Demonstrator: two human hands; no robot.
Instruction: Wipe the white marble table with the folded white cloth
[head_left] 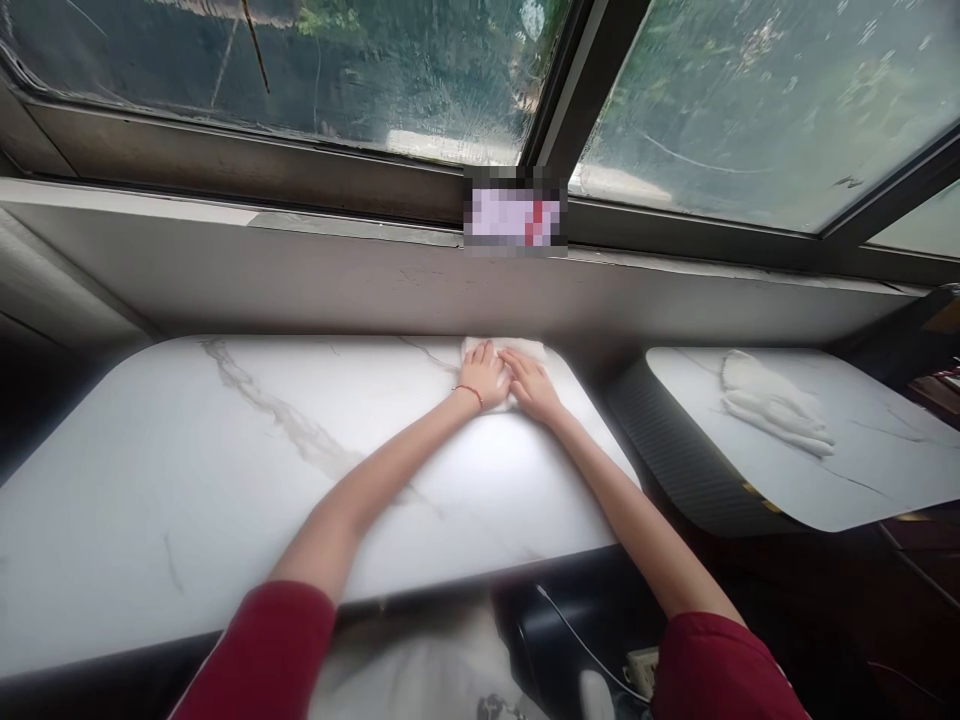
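Observation:
A folded white cloth lies flat near the far right corner of a white marble-patterned table. My left hand, with a red string bracelet at the wrist, presses down on it with fingers stretched forward. Beside it, my right hand rests on the same cloth, fingers extended and angled to the left. Their fingertips almost meet, and neither hand is wrapped around the cloth. Much of the cloth is hidden under my palms.
A second marble-patterned table stands to the right across a dark gap, with a crumpled white cloth on it. A low wall and window frames run behind. Below the near edge are a white cable and a socket.

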